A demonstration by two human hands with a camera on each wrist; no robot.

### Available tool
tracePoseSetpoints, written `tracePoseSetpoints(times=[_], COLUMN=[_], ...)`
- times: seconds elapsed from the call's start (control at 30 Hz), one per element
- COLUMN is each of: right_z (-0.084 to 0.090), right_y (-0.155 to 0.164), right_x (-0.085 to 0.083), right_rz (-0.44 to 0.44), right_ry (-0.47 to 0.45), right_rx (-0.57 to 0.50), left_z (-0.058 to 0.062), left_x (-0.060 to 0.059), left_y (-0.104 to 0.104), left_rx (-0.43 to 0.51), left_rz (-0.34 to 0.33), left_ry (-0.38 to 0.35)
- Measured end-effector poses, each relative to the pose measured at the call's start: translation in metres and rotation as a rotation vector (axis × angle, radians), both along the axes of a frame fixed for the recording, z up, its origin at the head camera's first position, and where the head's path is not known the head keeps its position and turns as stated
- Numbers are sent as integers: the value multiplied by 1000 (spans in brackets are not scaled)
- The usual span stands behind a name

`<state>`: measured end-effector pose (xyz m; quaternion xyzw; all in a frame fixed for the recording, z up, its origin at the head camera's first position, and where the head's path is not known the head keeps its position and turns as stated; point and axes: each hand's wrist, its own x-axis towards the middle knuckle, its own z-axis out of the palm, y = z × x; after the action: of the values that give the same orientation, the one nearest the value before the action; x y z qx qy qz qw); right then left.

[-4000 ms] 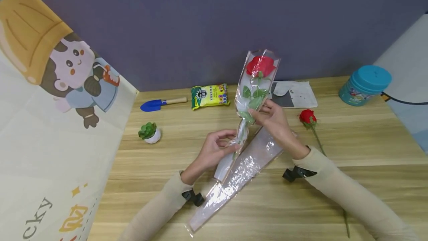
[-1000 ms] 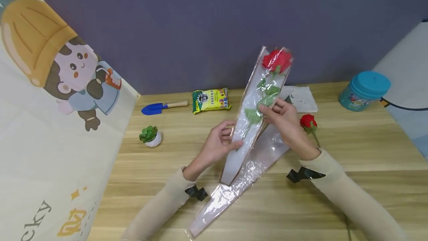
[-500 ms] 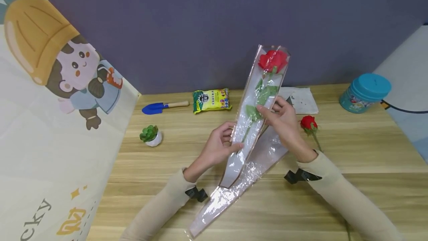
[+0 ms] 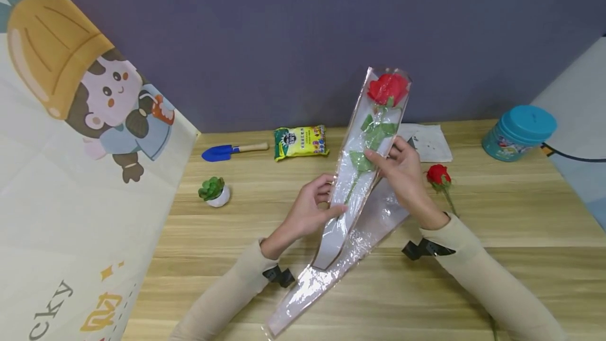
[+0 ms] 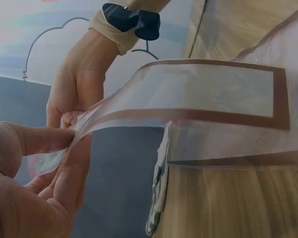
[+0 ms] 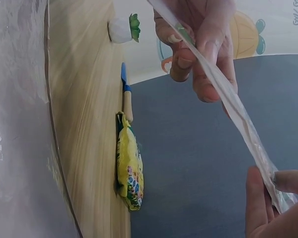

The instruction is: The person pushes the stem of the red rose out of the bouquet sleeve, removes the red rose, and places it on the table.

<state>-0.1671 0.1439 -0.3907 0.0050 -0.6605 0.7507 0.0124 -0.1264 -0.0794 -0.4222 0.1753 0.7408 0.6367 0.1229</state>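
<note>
A red artificial rose [image 4: 388,89] with green leaves lies inside a clear flower sleeve [image 4: 337,230] with a white back and a brown border. My left hand [image 4: 309,207] pinches the sleeve's lower part, thumb in front and fingers behind. Farther up, by the leaves, my right hand [image 4: 402,175] pinches its right edge. The sleeve is held up at a slant, and its lower end curves in the left wrist view. Beneath it a second flower sleeve [image 4: 303,291] lies on the table. In the right wrist view the held sleeve [image 6: 233,104] appears nearly edge-on between both hands.
Another red rose [image 4: 438,174] lies to the right, its stem partly under my right forearm. Along the back are a blue trowel [image 4: 234,151], a yellow packet [image 4: 300,142], a white sheet [image 4: 428,142] and a teal tub [image 4: 518,133]. A potted succulent [image 4: 214,192] stands left.
Four seconds ago the sleeve was bunched and twisted between my hands; now it is spread flat. Over the last second it has shifted slightly left and down, both hands keeping their pinch.
</note>
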Motion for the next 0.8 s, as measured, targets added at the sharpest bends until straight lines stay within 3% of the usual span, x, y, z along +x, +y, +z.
tracePoseSetpoints(times=[0.5,0.8], right_z=[-7,-10], right_y=[1,-5], right_x=[-1,4], right_rz=[13,66], right_ry=[-7,-23], right_rx=[18,28], left_z=[-6,-7], left_x=[-3,-4], left_y=[0,-1], left_rx=[1,-21], left_rz=[30,66], left_ry=[45,56])
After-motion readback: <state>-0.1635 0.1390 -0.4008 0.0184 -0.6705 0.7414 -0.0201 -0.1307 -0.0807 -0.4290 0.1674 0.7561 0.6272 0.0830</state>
